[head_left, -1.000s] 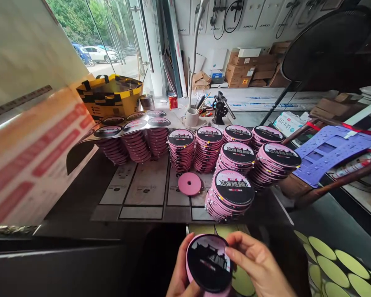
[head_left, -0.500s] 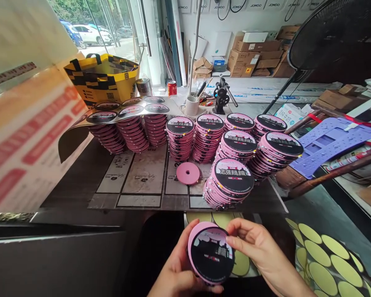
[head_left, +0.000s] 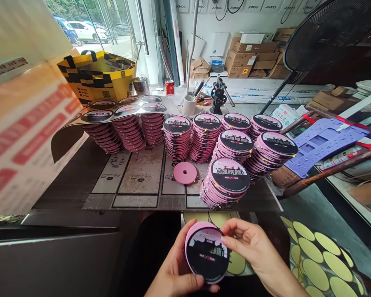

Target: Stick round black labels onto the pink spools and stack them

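My left hand (head_left: pixel 176 270) is wrapped round a pink disc (head_left: pixel 200 225) over my lap, its thumb pressing the lower front edge. A round black-and-pink sticker (head_left: pixel 207 258) with printed lettering covers most of the disc's face; a pink crescent shows at its upper left. At the sticker's upper right edge, my right hand (head_left: pixel 250 245) pinches with thumb and forefinger. On the table beyond, a bare pink disc (head_left: pixel 185 173) with a centre hole lies flat. The nearest stack of labelled discs (head_left: pixel 230 175) leans just right of it, with pins dotting its sides.
Several more disc stacks (head_left: pixel 177 138) line the table (head_left: pixel 136 177). A sheet of round stickers (head_left: pixel 126 109) rests across the left stacks. Yellowish backing sheets (head_left: pixel 315 258) lie low on the right. A yellow bag (head_left: pixel 95 78), a fan (head_left: pixel 324 37) and a purple plastic piece (head_left: pixel 324 142) stand around.
My left thumb has come up onto the sticker's lower edge. The sticker lies more squarely over the disc, with less pink showing at the left. My right hand keeps its pinch.
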Motion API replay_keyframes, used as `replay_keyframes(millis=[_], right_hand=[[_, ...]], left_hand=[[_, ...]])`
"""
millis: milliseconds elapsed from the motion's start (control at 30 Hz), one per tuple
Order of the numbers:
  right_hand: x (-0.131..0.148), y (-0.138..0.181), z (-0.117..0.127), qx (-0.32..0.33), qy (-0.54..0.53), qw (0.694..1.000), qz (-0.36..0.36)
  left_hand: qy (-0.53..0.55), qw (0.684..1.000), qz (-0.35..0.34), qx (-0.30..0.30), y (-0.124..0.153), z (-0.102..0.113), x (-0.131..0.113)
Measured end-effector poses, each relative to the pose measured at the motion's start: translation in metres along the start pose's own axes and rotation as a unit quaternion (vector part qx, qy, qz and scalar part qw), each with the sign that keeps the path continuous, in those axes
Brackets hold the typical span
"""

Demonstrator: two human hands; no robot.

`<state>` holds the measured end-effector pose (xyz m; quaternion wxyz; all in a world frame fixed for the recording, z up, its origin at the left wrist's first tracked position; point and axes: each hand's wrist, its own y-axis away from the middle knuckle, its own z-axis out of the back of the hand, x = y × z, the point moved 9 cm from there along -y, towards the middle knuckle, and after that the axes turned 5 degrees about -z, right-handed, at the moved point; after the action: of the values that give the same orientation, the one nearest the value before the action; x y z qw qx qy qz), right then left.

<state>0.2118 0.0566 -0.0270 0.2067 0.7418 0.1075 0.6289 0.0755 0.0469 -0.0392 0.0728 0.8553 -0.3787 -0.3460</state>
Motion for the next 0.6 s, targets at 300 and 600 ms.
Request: replay_keyframes(millis=[300,600], right_hand=[[0.0029,0.0014,0.0,-0.012,0.015,1.0,0.004],[0.0015,0.0021,0.0001,-0.007,0.021,1.0,-0.004]], left_hand=[[-0.002,1.0,0.001,0.006,-0.0005,-0.0011,-0.0001],[-0.008,0.999,-0.003,0.036,-0.0001,-0.0034,-0.0021]])
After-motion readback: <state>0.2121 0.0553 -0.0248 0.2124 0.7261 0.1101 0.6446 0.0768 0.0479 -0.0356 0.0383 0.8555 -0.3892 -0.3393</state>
